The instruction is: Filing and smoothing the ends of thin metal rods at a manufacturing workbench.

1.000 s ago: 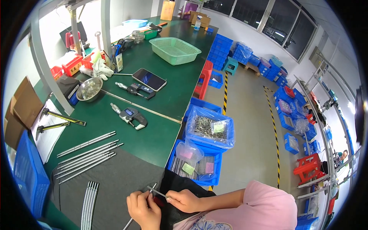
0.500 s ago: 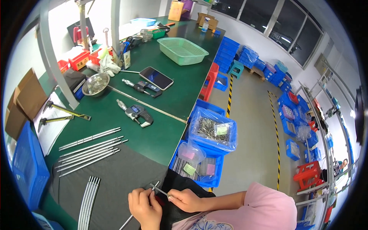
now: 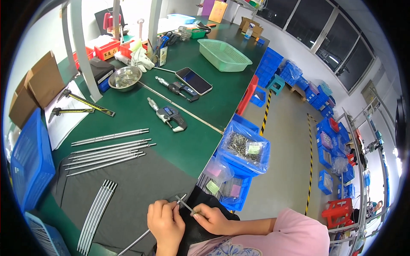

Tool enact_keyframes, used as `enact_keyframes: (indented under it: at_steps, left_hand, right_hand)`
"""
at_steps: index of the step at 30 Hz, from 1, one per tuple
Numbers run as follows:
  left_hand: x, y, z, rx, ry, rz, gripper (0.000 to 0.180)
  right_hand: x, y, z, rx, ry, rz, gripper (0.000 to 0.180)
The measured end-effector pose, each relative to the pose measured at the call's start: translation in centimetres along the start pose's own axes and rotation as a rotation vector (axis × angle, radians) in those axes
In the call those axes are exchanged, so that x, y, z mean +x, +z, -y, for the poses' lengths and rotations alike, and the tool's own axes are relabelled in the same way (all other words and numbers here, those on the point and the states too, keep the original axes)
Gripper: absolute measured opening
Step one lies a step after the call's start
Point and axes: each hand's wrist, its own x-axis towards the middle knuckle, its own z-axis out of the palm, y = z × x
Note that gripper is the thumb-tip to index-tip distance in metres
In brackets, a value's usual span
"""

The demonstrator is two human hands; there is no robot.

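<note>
My left hand is closed around a thin silver metal rod, which slants from the lower edge up to the right, its tip poking out past my fingers. In my right hand, pinched between thumb and fingers, is a slim grey flat tool that looks like a small file. It crosses the rod near the tip; whether they touch cannot be made out. Beside my left hand, several similar rods lie side by side on the dark grey cloth. More rods lie farther back.
On the green table are two digital micrometers, a phone, calipers, a metal bowl and a green basket. A blue crate stands at left. Blue bins with metal parts sit right of the table edge.
The whole view has shifted and turned slightly, so the table things appear farther right. Both hands keep their grips, with the flat tool still crossing the rod near its tip.
</note>
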Motion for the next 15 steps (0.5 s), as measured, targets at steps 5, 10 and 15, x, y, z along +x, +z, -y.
enact_keyframes:
  at_steps: [5, 10, 15]
  left_hand:
    - [-0.6, -0.5, 0.0, 0.017, -0.022, 0.030, 0.011]
    - [0.9, -0.1, 0.4, -0.005, 0.018, 0.030, 0.009]
    - [1.6, -0.4, 0.4, 0.008, 0.011, 0.042, 0.011]
  right_hand:
    - [-0.9, -0.1, 1.3, 0.077, 0.199, -0.032, 0.031]
    - [0.8, -0.8, 1.5, -0.193, -0.073, -0.099, 0.032]
    - [1.8, -2.5, 3.2, -0.297, -0.181, -0.052, 0.031]
